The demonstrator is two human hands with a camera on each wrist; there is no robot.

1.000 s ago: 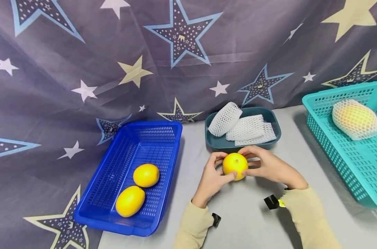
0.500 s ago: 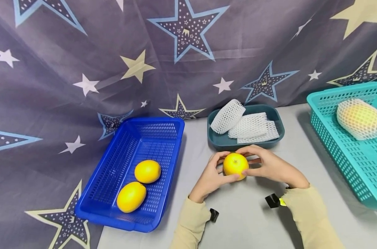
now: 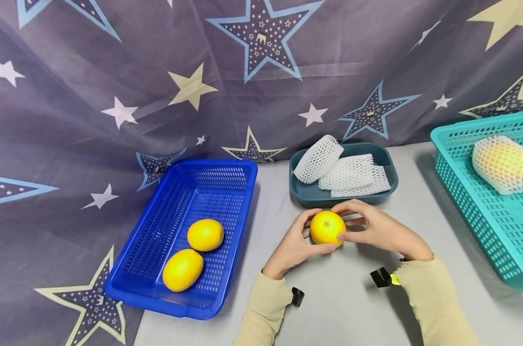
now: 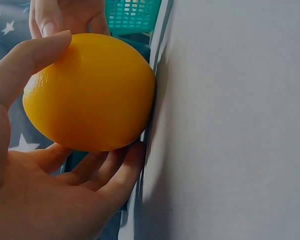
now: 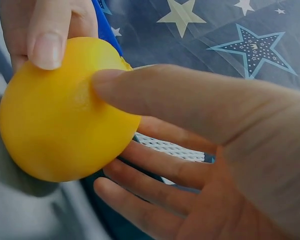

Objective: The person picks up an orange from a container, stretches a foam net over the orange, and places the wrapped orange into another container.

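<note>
A smooth, yellow-orange orange (image 3: pixel 327 228) is held between both hands over the grey table, with a small stem mark facing up in the head view. My left hand (image 3: pixel 293 247) grips its left side, thumb on the near face and fingers curled behind. From the other side my right hand (image 3: pixel 380 229) pinches it with the thumb (image 5: pixel 140 90) in front and fingers at the far side. Right behind the hands stands a dark teal tray (image 3: pixel 302 191) with white foam net sleeves (image 3: pixel 346 173). In the left wrist view the orange (image 4: pixel 95 95) hides part of the fingers.
At the left, a blue basket (image 3: pixel 131 293) holds two more oranges (image 3: pixel 182 270). A turquoise basket (image 3: pixel 460 197) on the right contains a fruit in a foam net (image 3: pixel 505 164). A star-patterned cloth (image 3: pixel 261 105) hangs behind the table.
The head view has shifted slightly, so the baskets and tray appear a little higher and further right. Both hands keep holding the orange in nearly the same place.
</note>
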